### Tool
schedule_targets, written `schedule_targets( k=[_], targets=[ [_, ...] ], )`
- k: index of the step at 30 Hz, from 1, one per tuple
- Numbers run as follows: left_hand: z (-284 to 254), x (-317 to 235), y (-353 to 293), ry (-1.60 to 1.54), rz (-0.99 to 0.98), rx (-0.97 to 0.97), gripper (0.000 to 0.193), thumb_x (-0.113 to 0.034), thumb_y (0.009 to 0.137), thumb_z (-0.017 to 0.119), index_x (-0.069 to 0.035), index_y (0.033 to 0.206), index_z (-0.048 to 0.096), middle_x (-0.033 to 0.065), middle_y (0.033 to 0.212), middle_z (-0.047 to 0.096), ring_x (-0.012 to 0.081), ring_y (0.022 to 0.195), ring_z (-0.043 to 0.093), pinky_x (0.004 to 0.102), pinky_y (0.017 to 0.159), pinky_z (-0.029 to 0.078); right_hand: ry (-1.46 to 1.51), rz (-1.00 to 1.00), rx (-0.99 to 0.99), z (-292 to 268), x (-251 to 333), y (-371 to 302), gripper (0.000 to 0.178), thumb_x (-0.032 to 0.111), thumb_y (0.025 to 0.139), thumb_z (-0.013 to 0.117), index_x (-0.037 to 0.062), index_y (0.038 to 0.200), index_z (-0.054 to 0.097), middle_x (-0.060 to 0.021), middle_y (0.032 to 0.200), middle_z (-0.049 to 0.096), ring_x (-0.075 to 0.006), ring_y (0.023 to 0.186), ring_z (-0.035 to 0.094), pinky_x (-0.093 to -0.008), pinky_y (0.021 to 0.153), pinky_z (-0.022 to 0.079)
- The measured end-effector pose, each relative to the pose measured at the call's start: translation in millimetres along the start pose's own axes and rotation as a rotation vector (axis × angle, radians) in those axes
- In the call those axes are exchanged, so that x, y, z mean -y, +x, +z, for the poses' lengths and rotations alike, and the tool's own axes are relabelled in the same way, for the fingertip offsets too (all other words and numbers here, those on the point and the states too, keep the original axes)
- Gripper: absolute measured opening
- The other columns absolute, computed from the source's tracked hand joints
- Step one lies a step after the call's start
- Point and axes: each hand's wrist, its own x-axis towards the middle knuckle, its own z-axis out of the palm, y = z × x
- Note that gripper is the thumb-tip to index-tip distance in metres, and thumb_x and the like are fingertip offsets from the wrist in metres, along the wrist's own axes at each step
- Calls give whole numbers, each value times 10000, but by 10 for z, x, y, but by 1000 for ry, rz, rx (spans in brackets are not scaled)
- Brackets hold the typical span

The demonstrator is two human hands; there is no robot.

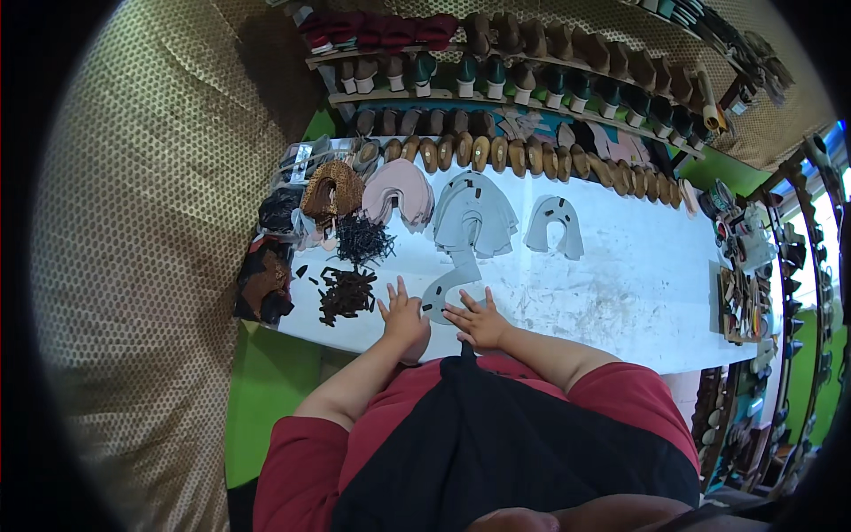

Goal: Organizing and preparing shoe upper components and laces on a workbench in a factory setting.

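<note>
A curved grey U-shaped piece (438, 290), like a shoe upper, lies flat on the white table with small dark tabs on it. My right hand (481, 324) rests over its right side, fingers spread and touching it. At the piece's left edge is my left hand (404, 321), its fingers apart; whether its thumb presses on the piece I cannot tell. Just beyond stands a fanned stack of similar grey pieces (475, 213), with one or more grey pieces (568, 238) lying apart to its right. Small dark brown strips (347, 296) are heaped left of my left hand.
Black strips (364, 239), pink pieces (399, 188) and brown patterned pieces (319, 191) lie at the far left of the white table (620, 284). Wooden shoe lasts (480, 154) line its back edge. Shelves (550, 110) of shoes rise behind. A tool rack (737, 306) stands right.
</note>
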Motion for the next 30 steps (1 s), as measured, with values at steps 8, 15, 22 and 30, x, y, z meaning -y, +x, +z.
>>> schedule_targets(
  k=[8,15,22,30],
  targets=[
    [-60,-285,85,-215,-339,51,268,-417,776,720,-216,939,788,179,1631,156,443,1500,33,707,1120,48,73,37,100,-125,-102,51,544,437,957,465,324,1486,412,28,1630,216,-364,1518,41,-796,1059,28],
    [2,-382,13,-154,-86,-143,166,-342,746,773,-209,842,795,123,1632,199,416,1504,57,715,1110,19,137,117,120,-343,-125,213,416,400,924,493,342,1316,619,-24,1639,188,-387,1514,24,-783,1074,11],
    [89,-385,-48,2,154,-182,125,-303,720,771,-220,811,796,133,1631,197,420,1504,53,711,1108,6,119,155,199,-368,-149,277,341,371,892,515,289,1143,730,-81,1643,155,-399,1513,-2,-776,1078,-1],
    [58,-385,-189,-38,240,-187,180,-388,728,735,-239,811,791,228,1615,155,486,1485,30,711,1112,33,116,67,55,-113,-270,29,367,376,850,603,271,1194,677,-129,1623,197,-443,1495,90,-771,1081,82]
  ],
)
